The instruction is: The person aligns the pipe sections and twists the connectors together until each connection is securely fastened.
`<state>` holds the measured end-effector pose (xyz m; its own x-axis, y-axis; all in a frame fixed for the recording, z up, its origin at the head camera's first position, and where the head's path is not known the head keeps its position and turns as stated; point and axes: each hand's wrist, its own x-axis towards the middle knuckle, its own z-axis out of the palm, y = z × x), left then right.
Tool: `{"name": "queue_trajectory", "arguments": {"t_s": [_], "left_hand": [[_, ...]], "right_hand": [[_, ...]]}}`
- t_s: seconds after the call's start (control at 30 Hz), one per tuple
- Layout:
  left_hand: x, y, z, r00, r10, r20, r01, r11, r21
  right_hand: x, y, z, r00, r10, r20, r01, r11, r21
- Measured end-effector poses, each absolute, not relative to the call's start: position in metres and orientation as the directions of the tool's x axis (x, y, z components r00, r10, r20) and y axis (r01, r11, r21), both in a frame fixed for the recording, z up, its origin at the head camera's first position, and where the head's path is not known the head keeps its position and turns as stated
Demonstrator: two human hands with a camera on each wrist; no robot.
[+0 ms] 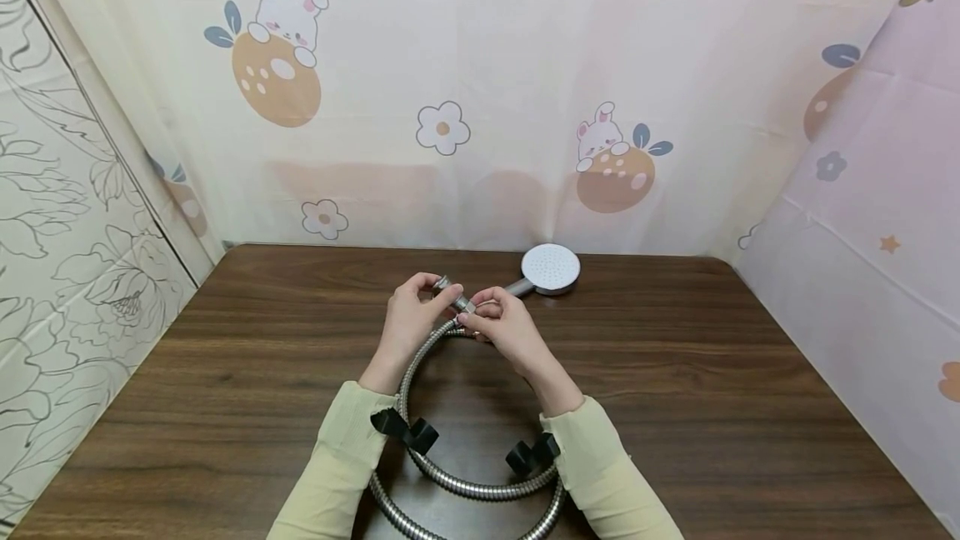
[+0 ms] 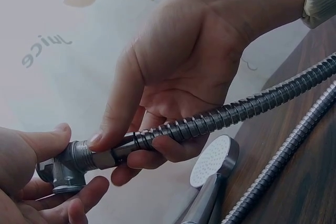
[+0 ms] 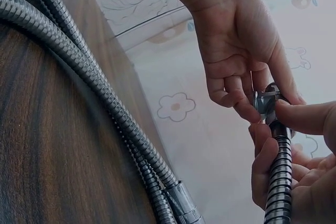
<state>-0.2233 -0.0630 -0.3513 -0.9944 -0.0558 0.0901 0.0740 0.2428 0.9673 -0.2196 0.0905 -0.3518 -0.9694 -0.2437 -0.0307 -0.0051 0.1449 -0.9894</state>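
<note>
My left hand (image 1: 408, 319) grips a chrome T-shaped pipe fitting (image 2: 69, 170) above the table's far half. Threads show on the fitting's side toward the hose. With thumb and fingers, my right hand (image 1: 516, 330) holds the end of a ribbed metal shower hose (image 2: 226, 119). The hose's smooth end nut (image 2: 103, 160) meets the threaded side of the fitting; I cannot tell how far it is screwed on. In the right wrist view the fitting (image 3: 268, 103) is partly covered by fingers of both hands.
A hand shower (image 1: 551, 267) with a white face lies beyond my right hand, its handle pointing toward the hands. The hose (image 1: 480, 490) loops over the brown wooden table (image 1: 712, 373) below my forearms. Patterned curtains (image 1: 495, 48) stand behind and at the sides.
</note>
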Motion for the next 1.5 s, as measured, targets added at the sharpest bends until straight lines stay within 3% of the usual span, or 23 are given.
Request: {"name": "queue_trajectory", "arguments": {"t_s": [1.07, 1.5], "left_hand": [[-0.2231, -0.0636, -0.3489, -0.992, -0.075, 0.106, 0.082, 0.268, 0.96], [-0.222, -0.0621, -0.3475, -0.993, -0.068, 0.099, 0.082, 0.219, 0.972]], "right_hand": [[-0.2199, 0.0904, -0.3499, -0.964, -0.263, -0.041, 0.008, 0.124, -0.992], [-0.2221, 0.09, -0.3517, -0.974, -0.225, -0.032, 0.008, 0.109, -0.994]]}}
